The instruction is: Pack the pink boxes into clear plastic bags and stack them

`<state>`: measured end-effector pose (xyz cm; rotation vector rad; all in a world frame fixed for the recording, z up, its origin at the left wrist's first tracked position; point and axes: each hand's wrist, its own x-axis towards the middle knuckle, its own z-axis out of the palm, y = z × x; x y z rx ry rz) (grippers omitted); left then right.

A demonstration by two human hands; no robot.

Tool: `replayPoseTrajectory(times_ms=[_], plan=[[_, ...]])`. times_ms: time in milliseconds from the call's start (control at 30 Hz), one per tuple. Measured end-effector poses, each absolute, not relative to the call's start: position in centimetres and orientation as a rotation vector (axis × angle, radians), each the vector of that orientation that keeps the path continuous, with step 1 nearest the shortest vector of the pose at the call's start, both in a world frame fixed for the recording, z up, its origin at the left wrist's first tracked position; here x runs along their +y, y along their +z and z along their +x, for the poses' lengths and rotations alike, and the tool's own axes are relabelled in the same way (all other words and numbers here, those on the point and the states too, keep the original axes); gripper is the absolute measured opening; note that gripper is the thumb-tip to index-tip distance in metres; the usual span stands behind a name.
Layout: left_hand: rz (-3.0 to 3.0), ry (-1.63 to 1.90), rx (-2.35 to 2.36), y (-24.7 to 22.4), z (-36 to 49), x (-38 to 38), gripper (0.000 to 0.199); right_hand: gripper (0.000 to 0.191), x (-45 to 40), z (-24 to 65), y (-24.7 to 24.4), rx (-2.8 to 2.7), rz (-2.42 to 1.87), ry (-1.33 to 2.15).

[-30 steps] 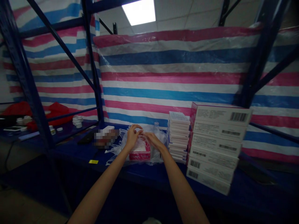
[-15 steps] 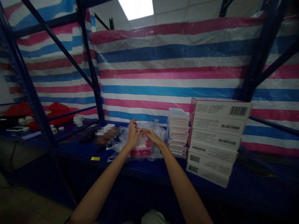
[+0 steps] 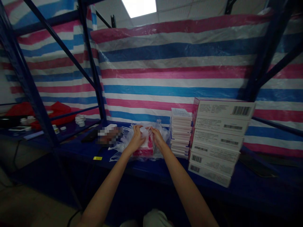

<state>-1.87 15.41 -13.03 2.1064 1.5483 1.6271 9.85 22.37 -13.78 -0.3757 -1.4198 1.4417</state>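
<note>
A pink-and-white pack (image 3: 143,152) lies on crumpled clear plastic bags (image 3: 118,145) on the blue shelf, below and between my hands. My left hand (image 3: 136,138) is over its left part, the thumb apart from the bent fingers. At the pack's right far edge, my right hand (image 3: 157,137) has its thumb and fingers closed together. Something pale and thin shows between the hands, too blurred to name. What the right fingertips pinch, if anything, is hidden.
To the right stand a stack of thin white boxes (image 3: 181,134) and a taller stack of barcoded cartons (image 3: 217,142). Behind the bags is a small glass bottle (image 3: 158,121). On the left lie a yellow label (image 3: 97,158), white jars (image 3: 80,120) and blue rack posts (image 3: 40,82).
My hands have moved apart from where their fingertips met above the pack. The left fingers have lowered toward it, and more of the pack's top shows.
</note>
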Motion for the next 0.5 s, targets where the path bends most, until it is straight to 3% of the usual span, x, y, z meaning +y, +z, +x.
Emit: replayPoseTrajectory(times_ms=[200,367,500], plan=[[1.742,1.325,1.428,-12.3,-4.1,15.9,0.009,0.035,21.8,9.9,-13.6,-1.576,-0.355,1.419],[1.682,1.190,1.224,-11.3,-5.0,15.5,0.012,0.024,21.6,10.4,-13.0,-1.758,-0.320,1.265],[1.677,1.140,1.158,-11.0,-5.8,15.7,0.018,0.014,21.1,11.4,-12.8,-2.081,-0.347,0.727]])
